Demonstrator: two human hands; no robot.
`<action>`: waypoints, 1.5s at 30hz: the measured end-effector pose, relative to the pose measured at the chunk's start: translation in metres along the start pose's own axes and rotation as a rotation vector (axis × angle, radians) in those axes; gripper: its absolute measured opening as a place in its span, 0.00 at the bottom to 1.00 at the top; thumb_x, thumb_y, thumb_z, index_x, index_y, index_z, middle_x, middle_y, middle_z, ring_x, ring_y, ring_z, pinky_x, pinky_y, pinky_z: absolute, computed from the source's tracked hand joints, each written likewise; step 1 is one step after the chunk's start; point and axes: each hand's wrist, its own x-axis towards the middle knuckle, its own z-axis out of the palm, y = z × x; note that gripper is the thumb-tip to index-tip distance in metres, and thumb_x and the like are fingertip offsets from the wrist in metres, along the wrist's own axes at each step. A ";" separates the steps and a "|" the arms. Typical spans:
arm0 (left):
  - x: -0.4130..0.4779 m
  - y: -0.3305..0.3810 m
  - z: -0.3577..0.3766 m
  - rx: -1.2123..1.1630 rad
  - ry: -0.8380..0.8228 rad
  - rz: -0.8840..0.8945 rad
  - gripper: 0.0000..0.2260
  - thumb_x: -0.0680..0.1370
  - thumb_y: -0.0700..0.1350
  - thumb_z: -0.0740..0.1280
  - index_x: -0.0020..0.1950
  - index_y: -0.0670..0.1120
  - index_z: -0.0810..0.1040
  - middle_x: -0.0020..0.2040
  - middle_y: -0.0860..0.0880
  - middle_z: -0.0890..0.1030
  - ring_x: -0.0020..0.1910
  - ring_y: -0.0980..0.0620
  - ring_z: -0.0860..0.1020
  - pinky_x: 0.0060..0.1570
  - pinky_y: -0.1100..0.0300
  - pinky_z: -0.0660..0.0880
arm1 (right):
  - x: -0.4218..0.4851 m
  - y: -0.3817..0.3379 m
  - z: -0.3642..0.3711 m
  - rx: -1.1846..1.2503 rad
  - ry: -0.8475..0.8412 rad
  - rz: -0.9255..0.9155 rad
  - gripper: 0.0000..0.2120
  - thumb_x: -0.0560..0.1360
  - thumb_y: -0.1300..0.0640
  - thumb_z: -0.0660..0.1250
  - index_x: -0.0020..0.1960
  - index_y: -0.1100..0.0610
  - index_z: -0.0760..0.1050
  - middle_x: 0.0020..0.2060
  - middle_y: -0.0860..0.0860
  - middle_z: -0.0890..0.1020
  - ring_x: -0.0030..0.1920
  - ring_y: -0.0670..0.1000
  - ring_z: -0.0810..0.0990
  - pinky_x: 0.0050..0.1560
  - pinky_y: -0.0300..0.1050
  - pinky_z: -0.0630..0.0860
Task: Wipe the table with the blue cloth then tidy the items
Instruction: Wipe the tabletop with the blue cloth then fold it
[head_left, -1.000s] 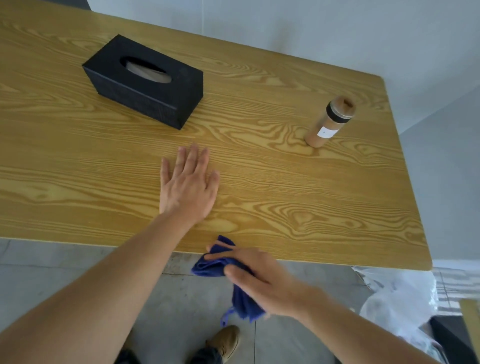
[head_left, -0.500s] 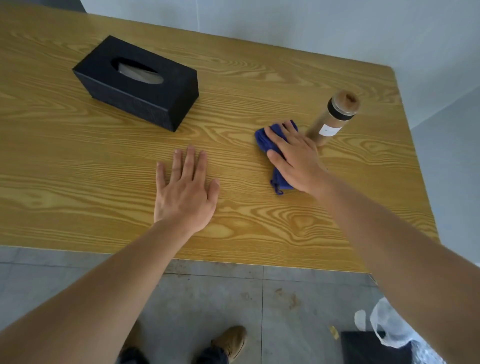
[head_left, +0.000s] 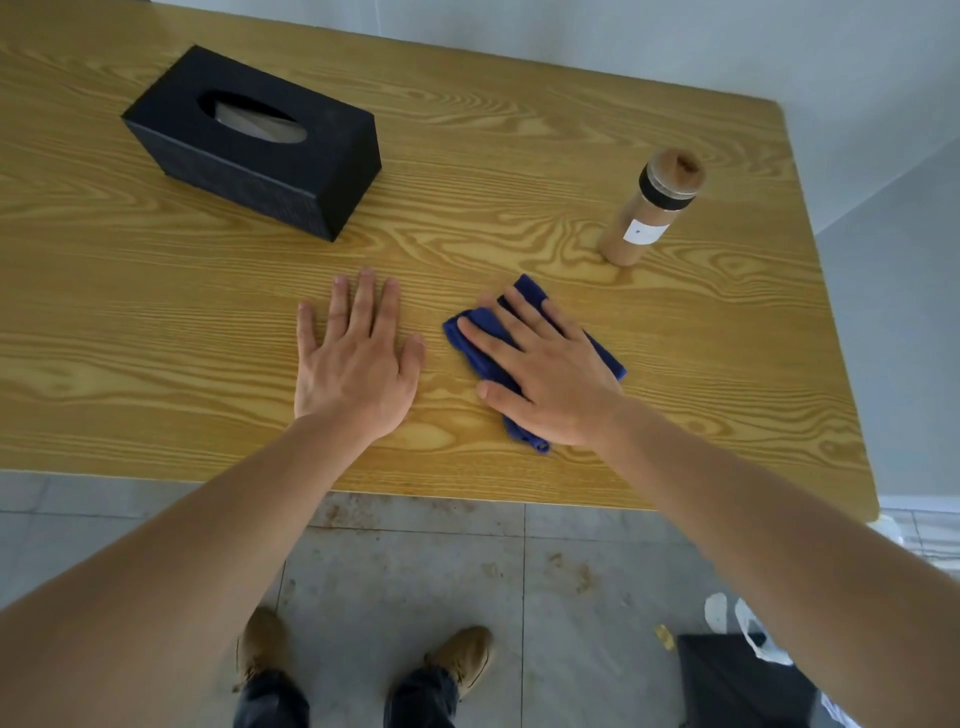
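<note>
The blue cloth (head_left: 475, 340) lies bunched on the wooden table (head_left: 519, 171), near the front edge and right of centre. My right hand (head_left: 545, 379) presses flat on top of it, fingers spread, covering most of it. My left hand (head_left: 356, 358) rests palm down on the bare wood just to the left, fingers apart, holding nothing. A black tissue box (head_left: 254, 140) stands at the back left. A tan bottle (head_left: 649, 208) with a black band and a white label stands upright at the back right, beyond the cloth.
The table's front edge runs just below both wrists, its right edge close to the bottle. Grey tiled floor lies below, with my two brown shoes (head_left: 462, 657). A dark box (head_left: 743, 680) and a white plastic bag (head_left: 753, 631) sit on the floor at lower right.
My right hand carried the cloth from below the table's front edge up beside the bottle, then dragged it back toward me and left. My left hand stayed flat in place.
</note>
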 end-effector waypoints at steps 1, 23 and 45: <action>0.000 0.000 0.000 0.002 0.001 -0.001 0.32 0.82 0.63 0.38 0.85 0.52 0.41 0.86 0.51 0.41 0.84 0.47 0.39 0.81 0.39 0.39 | -0.006 -0.007 0.002 0.002 -0.003 -0.017 0.32 0.84 0.33 0.43 0.85 0.43 0.46 0.85 0.49 0.48 0.84 0.53 0.41 0.82 0.57 0.42; -0.008 0.073 0.010 -0.082 -0.044 0.157 0.31 0.83 0.65 0.40 0.85 0.57 0.42 0.86 0.52 0.43 0.84 0.48 0.41 0.80 0.39 0.39 | -0.127 -0.041 0.001 0.667 0.061 -0.143 0.18 0.87 0.55 0.58 0.74 0.55 0.75 0.71 0.48 0.78 0.74 0.45 0.72 0.72 0.34 0.61; -0.010 0.075 0.017 0.031 -0.010 0.153 0.32 0.82 0.68 0.35 0.84 0.58 0.37 0.86 0.51 0.40 0.84 0.46 0.38 0.80 0.36 0.38 | -0.086 0.160 0.010 0.073 0.073 0.601 0.31 0.79 0.25 0.41 0.81 0.29 0.42 0.85 0.46 0.44 0.84 0.54 0.41 0.81 0.63 0.44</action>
